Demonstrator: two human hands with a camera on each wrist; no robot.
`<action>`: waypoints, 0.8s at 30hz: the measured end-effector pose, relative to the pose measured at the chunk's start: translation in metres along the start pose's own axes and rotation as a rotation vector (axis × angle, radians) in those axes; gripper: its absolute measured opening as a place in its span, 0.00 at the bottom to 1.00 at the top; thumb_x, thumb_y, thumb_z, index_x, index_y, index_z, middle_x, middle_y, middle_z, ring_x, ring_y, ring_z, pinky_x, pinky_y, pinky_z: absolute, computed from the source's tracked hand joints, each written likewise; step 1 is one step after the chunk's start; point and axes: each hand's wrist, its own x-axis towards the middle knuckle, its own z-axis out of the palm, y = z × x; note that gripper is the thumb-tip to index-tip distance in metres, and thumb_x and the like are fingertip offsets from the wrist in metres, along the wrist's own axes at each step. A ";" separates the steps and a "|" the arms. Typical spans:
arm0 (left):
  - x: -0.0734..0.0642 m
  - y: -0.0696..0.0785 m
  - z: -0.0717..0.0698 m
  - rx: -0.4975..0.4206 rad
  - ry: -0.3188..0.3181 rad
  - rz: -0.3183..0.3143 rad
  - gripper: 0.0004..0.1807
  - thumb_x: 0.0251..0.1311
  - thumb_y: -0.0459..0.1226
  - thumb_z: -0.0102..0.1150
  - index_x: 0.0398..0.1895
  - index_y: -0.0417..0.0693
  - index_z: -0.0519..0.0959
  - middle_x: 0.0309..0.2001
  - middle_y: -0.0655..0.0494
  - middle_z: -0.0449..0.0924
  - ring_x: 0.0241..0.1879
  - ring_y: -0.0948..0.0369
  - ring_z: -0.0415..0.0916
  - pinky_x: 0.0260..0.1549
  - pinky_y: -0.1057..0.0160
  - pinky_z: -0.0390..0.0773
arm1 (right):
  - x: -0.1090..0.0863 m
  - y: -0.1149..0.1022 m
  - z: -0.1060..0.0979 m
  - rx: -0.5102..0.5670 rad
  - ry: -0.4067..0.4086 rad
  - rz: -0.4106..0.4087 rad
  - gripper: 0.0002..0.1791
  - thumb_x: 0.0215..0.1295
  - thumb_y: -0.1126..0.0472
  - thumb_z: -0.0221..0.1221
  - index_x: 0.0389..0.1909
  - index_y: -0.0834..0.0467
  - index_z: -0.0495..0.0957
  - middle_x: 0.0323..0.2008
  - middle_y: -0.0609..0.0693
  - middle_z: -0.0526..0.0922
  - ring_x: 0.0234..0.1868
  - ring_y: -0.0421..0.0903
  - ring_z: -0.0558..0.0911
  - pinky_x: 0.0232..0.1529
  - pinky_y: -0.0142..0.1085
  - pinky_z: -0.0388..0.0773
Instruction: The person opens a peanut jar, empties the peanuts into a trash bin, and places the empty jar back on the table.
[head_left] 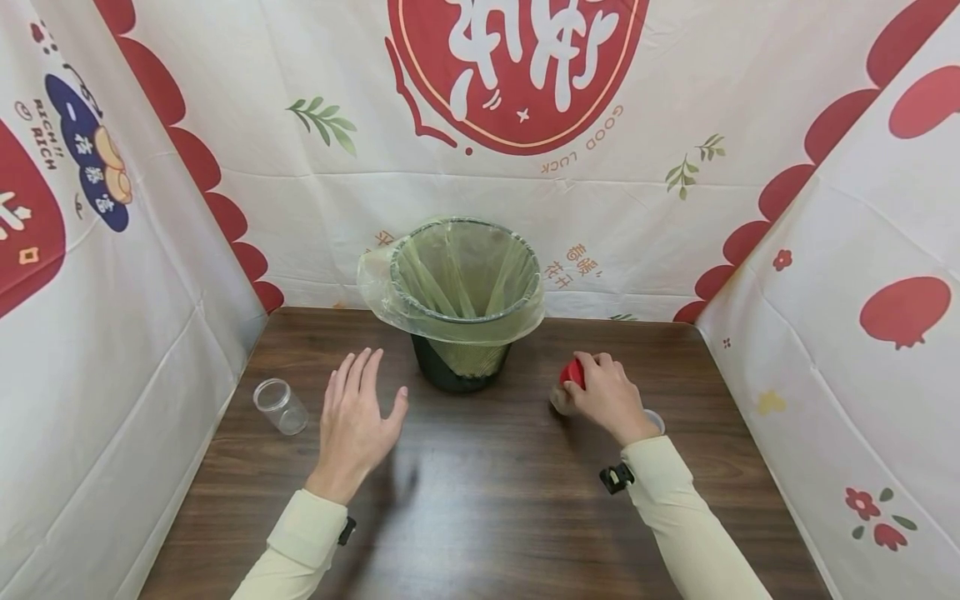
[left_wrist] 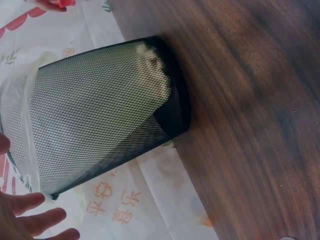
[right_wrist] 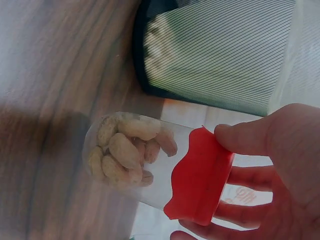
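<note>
the work looks part-way: the right hand (head_left: 609, 400) has its hold on a clear jar (head_left: 559, 401), thumb and fingers gripping the red lid (right_wrist: 200, 180) from opposite sides; letting go is left, as is any opening, since the lid is on. peanuts (right_wrist: 122, 155) lie in the jar's lower part. the jar is in the far right part of the table (head_left: 480, 508), short of the back right corner; whether its base touches the wood i cannot tell.

the left hand (head_left: 354, 425) holds nothing, fingers extended and thumb apart. just beside it, near the left edge, stands a second jar (head_left: 281, 407), lidless and seemingly empty.

a mesh bin (head_left: 453, 377) stands at the middle of the back edge, lined with a pale yellow bag (head_left: 381, 292); pale stuff shows low through the mesh, unclear what. a round rim (head_left: 656, 421) peeks from behind the right wrist.
</note>
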 end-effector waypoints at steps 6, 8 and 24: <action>0.001 0.003 -0.001 -0.005 0.003 0.004 0.38 0.70 0.51 0.59 0.78 0.41 0.69 0.76 0.39 0.72 0.80 0.40 0.62 0.81 0.38 0.58 | -0.002 -0.014 -0.010 0.017 0.046 -0.028 0.33 0.74 0.53 0.63 0.75 0.62 0.71 0.65 0.72 0.76 0.62 0.70 0.78 0.51 0.69 0.85; 0.001 0.004 -0.001 -0.009 0.003 0.007 0.38 0.70 0.51 0.59 0.78 0.41 0.69 0.76 0.39 0.72 0.80 0.40 0.62 0.81 0.38 0.58 | -0.004 -0.020 -0.014 0.022 0.060 -0.046 0.33 0.74 0.52 0.62 0.75 0.62 0.72 0.63 0.72 0.77 0.60 0.69 0.80 0.50 0.67 0.85; 0.001 0.020 -0.004 -0.073 -0.106 0.016 0.42 0.71 0.54 0.61 0.82 0.45 0.64 0.81 0.42 0.65 0.82 0.42 0.59 0.81 0.41 0.60 | -0.025 -0.073 -0.043 0.147 0.096 -0.143 0.29 0.74 0.51 0.62 0.71 0.59 0.76 0.58 0.64 0.83 0.52 0.62 0.84 0.54 0.62 0.84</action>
